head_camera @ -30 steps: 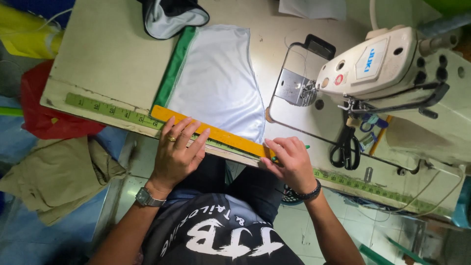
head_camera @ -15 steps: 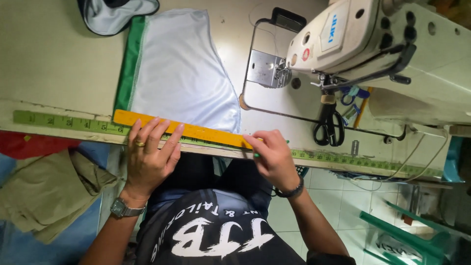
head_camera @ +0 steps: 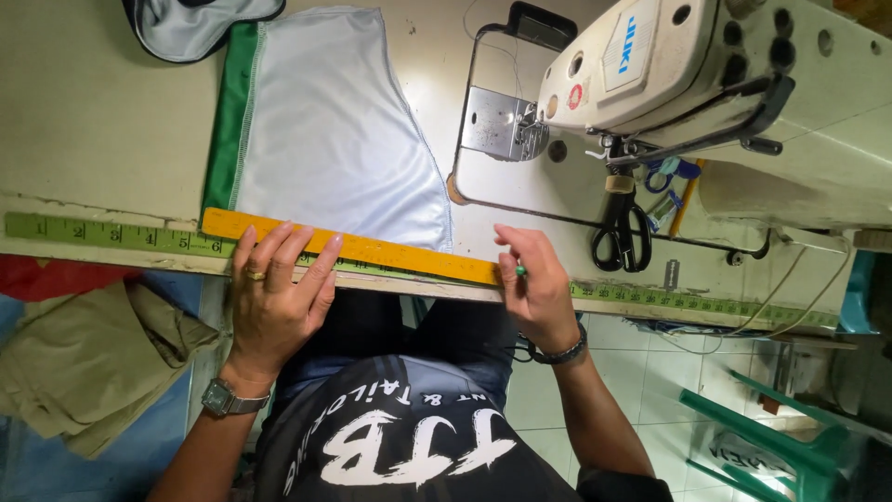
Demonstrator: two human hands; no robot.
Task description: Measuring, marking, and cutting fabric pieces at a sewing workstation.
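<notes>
Ruler (head_camera: 372, 249): lies along the white cloth's (head_camera: 334, 139) near edge on the surface (head_camera: 93, 112).
Left hand (head_camera: 274, 302): fingers spread flat, pinning the ruler.
Right hand (head_camera: 531, 284): fingers pinched on a green marker (head_camera: 520, 270) at the ruler's end.
Advice: press evenly, keeping the ruler from sliding.

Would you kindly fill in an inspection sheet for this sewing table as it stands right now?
Surface: pale worn table, green measuring tape fixed along its front edge.
Job's things: orange ruler across the hem of the pale fabric piece with a green band.
Clutter: black scissors; dark garment at the far edge.
Hands: left hand flat on the ruler; right hand at its end, pinching a small green marker.
Cables: thin cords under the sewing machine.
Surroundings: olive cloth, green plastic chair.
</notes>
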